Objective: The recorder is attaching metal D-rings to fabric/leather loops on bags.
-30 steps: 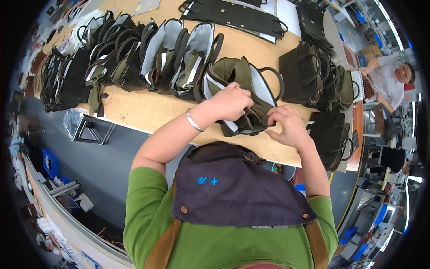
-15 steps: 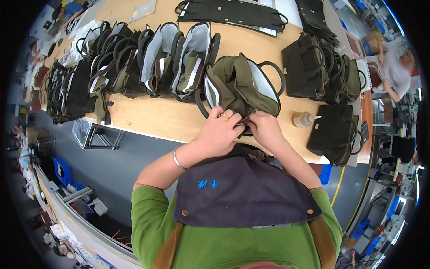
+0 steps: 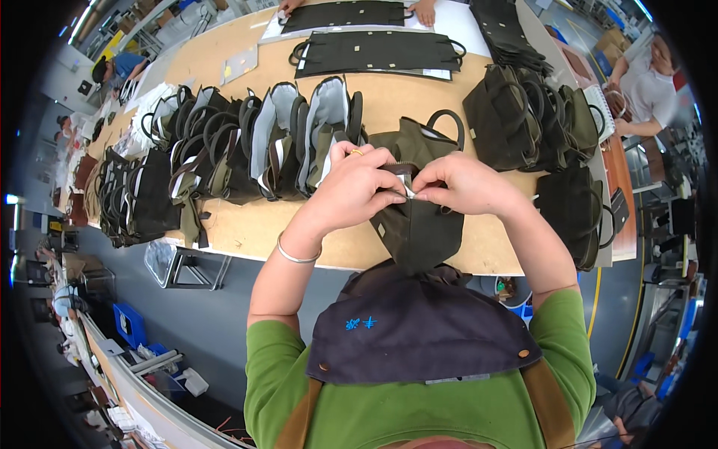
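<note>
A dark olive fabric handbag [image 3: 420, 238] stands at the table's front edge against my apron, one end turned toward me. Along its top opening runs a brown zipper [image 3: 402, 166] with metal teeth. My left hand [image 3: 357, 185] pinches the opening's edge beside the zipper, thumb and fingers closed. Opposite it, my right hand [image 3: 465, 185] pinches the same edge, its fingertips almost touching the left thumb. A bit of pale material shows between the fingertips. One looped handle [image 3: 447, 123] rises behind my hands; the inside of the bag is mostly hidden.
Several open handbags with pale lining [image 3: 326, 101] stand in a row on the left. Finished-looking dark bags [image 3: 499, 120] stand at right, another [image 3: 565, 213] nearer. Flat black bag panels [image 3: 378, 52] lie at the back, where another person's hands [image 3: 423, 11] rest.
The bag has turned and come upright, its end now facing me. My hands have risen to its top edge. Another person's hands have appeared at the far panels; my right arm now covers the bottle.
</note>
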Available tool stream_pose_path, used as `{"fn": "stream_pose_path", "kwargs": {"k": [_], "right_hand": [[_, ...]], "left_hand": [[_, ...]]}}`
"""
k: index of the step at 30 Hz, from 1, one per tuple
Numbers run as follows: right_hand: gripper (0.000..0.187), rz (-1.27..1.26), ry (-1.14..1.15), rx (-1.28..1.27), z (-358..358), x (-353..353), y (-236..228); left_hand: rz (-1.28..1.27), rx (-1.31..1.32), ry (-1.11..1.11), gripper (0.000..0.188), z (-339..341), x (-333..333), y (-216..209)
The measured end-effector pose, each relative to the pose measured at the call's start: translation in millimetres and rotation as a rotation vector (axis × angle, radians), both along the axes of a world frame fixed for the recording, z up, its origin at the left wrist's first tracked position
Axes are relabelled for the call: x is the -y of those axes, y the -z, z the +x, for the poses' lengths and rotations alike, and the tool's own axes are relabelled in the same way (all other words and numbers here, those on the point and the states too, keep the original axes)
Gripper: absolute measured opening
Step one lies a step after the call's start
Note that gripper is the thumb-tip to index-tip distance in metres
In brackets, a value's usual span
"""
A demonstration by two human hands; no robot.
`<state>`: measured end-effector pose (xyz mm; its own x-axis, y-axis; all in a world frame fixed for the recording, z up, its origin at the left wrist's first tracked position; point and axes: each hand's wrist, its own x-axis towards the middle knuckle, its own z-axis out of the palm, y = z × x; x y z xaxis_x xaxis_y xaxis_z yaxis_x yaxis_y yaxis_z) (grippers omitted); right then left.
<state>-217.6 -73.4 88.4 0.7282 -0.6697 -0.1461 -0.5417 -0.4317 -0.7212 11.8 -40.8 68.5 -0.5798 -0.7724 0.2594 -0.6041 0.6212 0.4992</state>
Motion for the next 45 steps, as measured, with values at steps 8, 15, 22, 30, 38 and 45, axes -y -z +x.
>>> {"fn": "stream_pose_path", "kwargs": {"k": [8,15,22,30,38,45], "right_hand": [[0.015,0.029,0.129,-0.059,5,-6,-5],[0.015,-0.099,0.049,-0.066,-1,-4,3],[0.015,-0.079,0.058,-0.093,-2,-6,3],[0.017,0.003,0.076,-0.061,-3,-8,4],[0.017,0.081,0.142,-0.037,-3,-10,3],[0.018,0.073,0.133,-0.018,-4,-10,3]], "left_hand": [[0.031,-0.011,-0.019,0.013,1,3,3],[-0.05,0.007,-0.001,0.019,-3,6,9],[-0.082,0.023,-0.008,0.019,-6,4,10],[-0.066,0.042,-0.016,0.018,-7,2,7],[-0.071,0.041,-0.021,0.02,-8,1,7],[-0.063,0.044,-0.031,0.02,-9,0,6]]}}
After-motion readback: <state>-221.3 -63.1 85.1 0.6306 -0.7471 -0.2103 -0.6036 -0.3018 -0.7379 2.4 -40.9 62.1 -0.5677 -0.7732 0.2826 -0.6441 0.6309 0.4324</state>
